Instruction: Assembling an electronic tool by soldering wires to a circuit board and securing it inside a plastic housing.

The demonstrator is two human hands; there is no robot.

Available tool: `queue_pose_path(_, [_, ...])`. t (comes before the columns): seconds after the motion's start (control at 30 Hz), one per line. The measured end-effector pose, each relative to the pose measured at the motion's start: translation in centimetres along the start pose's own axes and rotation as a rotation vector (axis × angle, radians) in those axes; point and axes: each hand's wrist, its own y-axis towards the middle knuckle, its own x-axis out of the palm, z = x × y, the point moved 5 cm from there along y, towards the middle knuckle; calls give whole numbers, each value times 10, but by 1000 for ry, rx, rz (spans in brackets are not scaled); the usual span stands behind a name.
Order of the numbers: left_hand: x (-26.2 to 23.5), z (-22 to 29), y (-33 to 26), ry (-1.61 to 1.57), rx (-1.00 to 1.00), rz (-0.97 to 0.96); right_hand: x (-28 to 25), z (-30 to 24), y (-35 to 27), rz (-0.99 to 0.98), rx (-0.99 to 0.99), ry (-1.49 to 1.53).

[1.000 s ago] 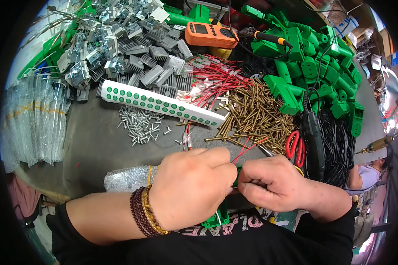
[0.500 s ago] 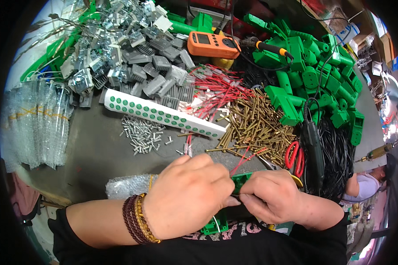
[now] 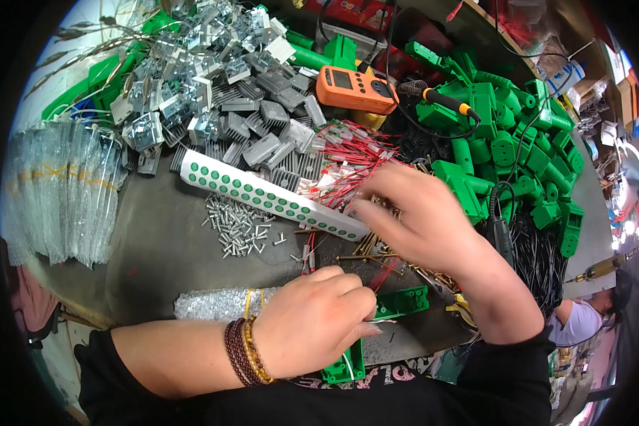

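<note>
My left hand [image 3: 319, 323] is closed near the table's front edge. Its fingers and thumb meet at the end of a green plastic case [image 3: 407, 301], an open shallow tray shape. A second green plastic piece [image 3: 346, 363] with a white wire sits below that hand, partly hidden by it. My right hand [image 3: 422, 216] hovers over the pile of long brass screws [image 3: 367, 247], close to the red wires [image 3: 348, 153]. Its thumb and forefinger look apart, slightly blurred, with nothing visible between them. A white strip with green dots [image 3: 263, 195] lies just left of it.
Small silver screws [image 3: 238, 226], grey finned blocks [image 3: 266, 149] and bubble-wrap bags [image 3: 64, 192] lie leftward. An orange multimeter [image 3: 355, 89] stands at the back. Green plastic housings [image 3: 518, 135] and black cables [image 3: 532, 248] are heaped rightward. Another person [image 3: 586, 312] is at far right.
My right hand has left the green case and moved up and away over the brass screws. My left hand stays at the case. The view has shifted slightly.
</note>
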Motion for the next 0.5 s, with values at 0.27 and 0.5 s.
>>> queue_pose_path(0.27, [-3, -3, -5, -1, 13, 27, 41, 35, 49, -185, 11, -355])
queue_pose_path(0.5, [-9, -3, -6, 186, 47, 46, 48, 41, 44, -126, -83, -310])
